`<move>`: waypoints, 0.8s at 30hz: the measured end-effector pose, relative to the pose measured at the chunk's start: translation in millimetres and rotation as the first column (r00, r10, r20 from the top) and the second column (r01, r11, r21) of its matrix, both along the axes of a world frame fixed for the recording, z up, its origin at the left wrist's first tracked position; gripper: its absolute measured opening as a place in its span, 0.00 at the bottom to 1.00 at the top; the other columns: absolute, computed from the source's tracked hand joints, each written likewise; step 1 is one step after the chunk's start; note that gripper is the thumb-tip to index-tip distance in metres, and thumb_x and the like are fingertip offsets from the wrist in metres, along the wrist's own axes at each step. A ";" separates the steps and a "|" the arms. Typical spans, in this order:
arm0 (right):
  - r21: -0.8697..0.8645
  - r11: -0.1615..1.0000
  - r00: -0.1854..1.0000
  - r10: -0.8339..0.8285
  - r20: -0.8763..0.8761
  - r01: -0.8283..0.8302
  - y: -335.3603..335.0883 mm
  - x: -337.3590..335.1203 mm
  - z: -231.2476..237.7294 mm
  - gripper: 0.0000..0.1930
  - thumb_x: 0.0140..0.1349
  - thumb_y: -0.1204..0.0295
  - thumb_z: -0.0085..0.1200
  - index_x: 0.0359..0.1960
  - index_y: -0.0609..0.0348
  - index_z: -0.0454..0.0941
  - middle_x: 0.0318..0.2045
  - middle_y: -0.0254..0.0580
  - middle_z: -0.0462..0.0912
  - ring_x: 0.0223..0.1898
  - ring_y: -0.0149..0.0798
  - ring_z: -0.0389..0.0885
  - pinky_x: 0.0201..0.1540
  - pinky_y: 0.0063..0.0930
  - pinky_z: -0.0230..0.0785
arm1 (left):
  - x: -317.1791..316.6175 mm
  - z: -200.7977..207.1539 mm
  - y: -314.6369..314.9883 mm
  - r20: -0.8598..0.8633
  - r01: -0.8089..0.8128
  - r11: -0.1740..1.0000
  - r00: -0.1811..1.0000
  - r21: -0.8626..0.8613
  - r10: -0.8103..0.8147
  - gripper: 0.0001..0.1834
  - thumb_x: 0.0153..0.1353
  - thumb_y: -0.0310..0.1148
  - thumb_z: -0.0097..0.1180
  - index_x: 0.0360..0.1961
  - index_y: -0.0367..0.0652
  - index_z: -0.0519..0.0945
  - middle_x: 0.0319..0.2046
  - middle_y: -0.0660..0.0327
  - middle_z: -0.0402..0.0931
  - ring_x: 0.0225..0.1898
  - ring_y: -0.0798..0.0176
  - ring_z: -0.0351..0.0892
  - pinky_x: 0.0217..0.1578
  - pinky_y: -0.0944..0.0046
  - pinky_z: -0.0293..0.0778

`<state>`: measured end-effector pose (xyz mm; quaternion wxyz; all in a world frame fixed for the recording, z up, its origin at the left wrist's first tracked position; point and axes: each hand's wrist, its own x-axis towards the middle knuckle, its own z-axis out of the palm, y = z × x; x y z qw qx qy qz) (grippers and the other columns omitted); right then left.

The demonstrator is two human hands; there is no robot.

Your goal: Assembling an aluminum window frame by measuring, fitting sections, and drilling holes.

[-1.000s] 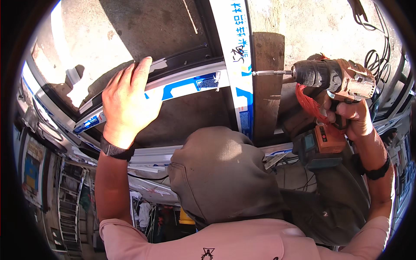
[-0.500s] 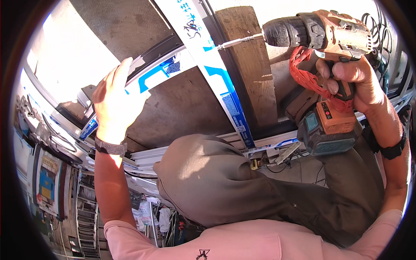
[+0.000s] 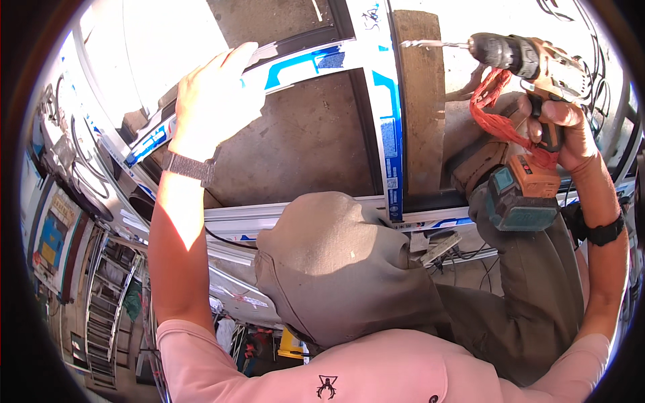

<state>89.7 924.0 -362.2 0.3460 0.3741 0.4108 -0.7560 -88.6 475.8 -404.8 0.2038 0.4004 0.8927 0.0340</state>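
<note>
My right hand (image 3: 568, 131) is wrapped round the grip of an orange and black cordless drill (image 3: 561, 70), held up at the right. Red twine (image 3: 494, 107) hangs in a loop from the drill's body to its base. Its spiral bit (image 3: 433, 43) points left at the edge of a long metal profile (image 3: 391, 144) covered in blue and white film. Whether the tip touches is hard to tell. My left hand (image 3: 218, 97) lies with fingers stretched along a joining crossbar (image 3: 292, 70), which has the same film.
A wooden board (image 3: 418, 101) lies right of the long profile. My bent knee (image 3: 329, 235) is close to the frame's near rail (image 3: 248, 213). Black cables (image 3: 594, 74) run at the far right. A ladder-like metal rack (image 3: 107, 302) stands at the lower left.
The view has shifted, so the frame sits farther right. The drill looks smaller and more level, with its bit still near the long profile's edge. My left hand remains on the crossbar.
</note>
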 end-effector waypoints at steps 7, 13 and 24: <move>0.502 0.859 0.977 0.181 -0.111 -0.102 79.4 -4.8 72.8 0.23 0.62 0.67 0.56 0.57 0.64 0.71 0.43 0.38 0.80 0.33 0.24 0.77 0.38 0.18 0.73 | 5.2 -2.0 -1.2 -0.078 -0.004 1.000 0.997 0.026 0.006 0.25 0.54 0.41 0.62 0.53 0.46 0.78 0.41 0.55 0.83 0.43 0.53 0.83 0.46 0.55 0.78; 0.828 0.541 0.840 0.509 -0.185 -0.146 74.2 -25.2 107.5 0.20 0.60 0.68 0.60 0.53 0.61 0.76 0.47 0.37 0.82 0.45 0.27 0.80 0.50 0.20 0.71 | 2.7 19.7 13.9 0.072 -0.043 0.982 0.996 -0.185 0.057 0.28 0.55 0.43 0.64 0.56 0.48 0.75 0.45 0.55 0.82 0.49 0.50 0.82 0.53 0.51 0.76; 0.842 0.538 0.770 0.519 -0.372 0.044 -15.2 -15.8 -26.6 0.49 0.48 0.72 0.73 0.71 0.57 0.56 0.57 0.48 0.74 0.58 0.41 0.72 0.61 0.36 0.64 | 4.1 10.6 6.7 0.190 -0.037 0.978 0.979 -0.205 0.077 0.20 0.65 0.45 0.50 0.53 0.47 0.74 0.48 0.54 0.79 0.52 0.50 0.78 0.55 0.51 0.71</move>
